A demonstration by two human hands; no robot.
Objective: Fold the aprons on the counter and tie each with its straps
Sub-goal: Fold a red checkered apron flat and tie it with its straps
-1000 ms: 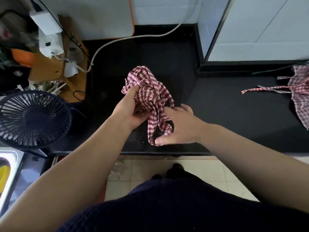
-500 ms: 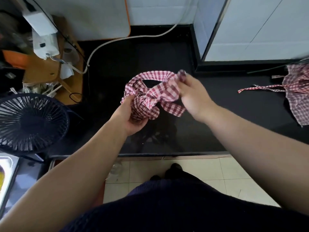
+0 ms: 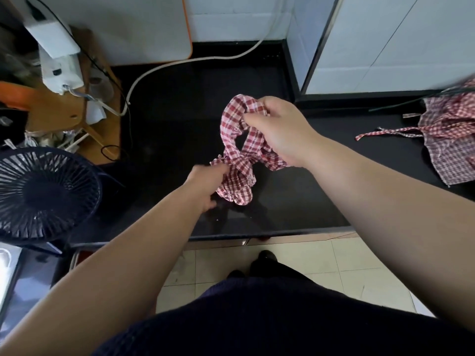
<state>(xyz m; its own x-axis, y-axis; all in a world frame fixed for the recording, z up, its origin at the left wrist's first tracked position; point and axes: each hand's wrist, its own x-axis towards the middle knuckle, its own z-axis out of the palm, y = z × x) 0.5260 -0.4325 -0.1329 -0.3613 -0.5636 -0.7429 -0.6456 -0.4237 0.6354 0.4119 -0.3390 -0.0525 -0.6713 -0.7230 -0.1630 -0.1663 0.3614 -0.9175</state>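
Gingham apron (image 3: 239, 176) held over the worktop (image 3: 167, 124): strap end (image 3: 218, 160) pinched by the left hand (image 3: 207, 185), loop (image 3: 230, 119) gripped in the right hand (image 3: 279, 132); the knot is best drawn snug, both sides pulled evenly.

- Left grip (image 3: 208, 182) low and near, fingers curled, pinching the apron (image 3: 237, 173) at its lower bunch; forearm slants up from bottom left.
- Right grip (image 3: 279, 132) higher and further out, back of the hand up, fingers curled round the apron's top loop.
- Both forearms bare, angling in towards each other.
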